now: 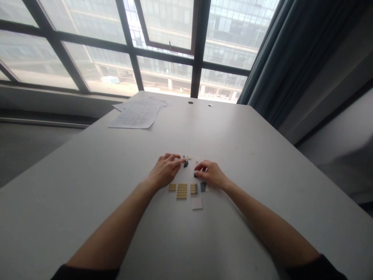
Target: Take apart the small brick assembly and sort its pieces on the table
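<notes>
My left hand (166, 168) lies on the table with its fingers stretched out, the fingertips beside a small heap of black bricks (185, 164). Thumb and forefinger of my right hand (210, 173) pinch a small dark brick (195, 174) at the tabletop. Nearer to me lie a small tan plate (172, 187), a larger tan studded plate (182, 191) and a tan and grey piece (194, 189). A dark grey piece (203, 186) sits just under my right hand, partly hidden by it. Below these is a flat white square (197, 203).
Small white pieces (188, 157) lie beyond the black heap, and another white bit (196, 160) is to their right. Printed paper sheets (136, 114) rest at the far left of the white table (233, 136). Windows and a dark curtain (279, 62) stand behind it.
</notes>
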Demonstrator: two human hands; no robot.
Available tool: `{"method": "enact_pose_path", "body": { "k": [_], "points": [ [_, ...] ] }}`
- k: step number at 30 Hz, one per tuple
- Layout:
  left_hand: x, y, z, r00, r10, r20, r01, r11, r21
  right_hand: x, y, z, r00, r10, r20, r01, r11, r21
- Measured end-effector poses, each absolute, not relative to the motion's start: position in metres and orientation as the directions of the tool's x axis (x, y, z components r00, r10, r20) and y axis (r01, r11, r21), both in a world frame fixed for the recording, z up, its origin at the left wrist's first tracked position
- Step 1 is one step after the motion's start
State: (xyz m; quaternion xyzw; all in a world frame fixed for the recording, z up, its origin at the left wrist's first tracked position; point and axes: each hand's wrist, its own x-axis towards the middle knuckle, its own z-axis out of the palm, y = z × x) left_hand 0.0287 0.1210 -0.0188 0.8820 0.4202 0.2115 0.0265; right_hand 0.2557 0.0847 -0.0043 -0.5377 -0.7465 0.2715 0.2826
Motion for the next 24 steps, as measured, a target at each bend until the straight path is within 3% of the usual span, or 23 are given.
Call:
{"method": "enact_pose_path", "body": {
  "k": [4, 9, 15, 20, 24],
  "points": [
    [0.026, 0.124, -0.020, 0.509, 0.777, 0.370, 0.739, -0.615, 0.276, 0.256, 0.093, 0.000, -0.247, 0.953, 0.174, 0.687, 0.299, -0.663],
    [0.024, 0.125, -0.022, 0.423, 0.817, 0.393, 0.774, -0.551, 0.313, 0.243, 0.117, 0.007, -0.279, 0.928, 0.248, 0.770, 0.371, -0.519],
    [0.025, 0.124, -0.022, 0.402, 0.832, 0.382, 0.798, -0.524, 0.299, 0.216, 0.140, 0.012, -0.353, 0.919, 0.173, 0.851, 0.393, -0.348],
    [0.024, 0.124, -0.020, 0.316, 0.862, 0.396, 0.856, -0.439, 0.274, 0.205, 0.147, 0.006, -0.361, 0.921, 0.147, 0.866, 0.390, -0.313],
    [0.016, 0.127, -0.018, 0.249, 0.895, 0.370, 0.839, -0.390, 0.379, 0.203, 0.148, 0.001, -0.361, 0.921, 0.146, 0.869, 0.389, -0.307]
  ]
}}
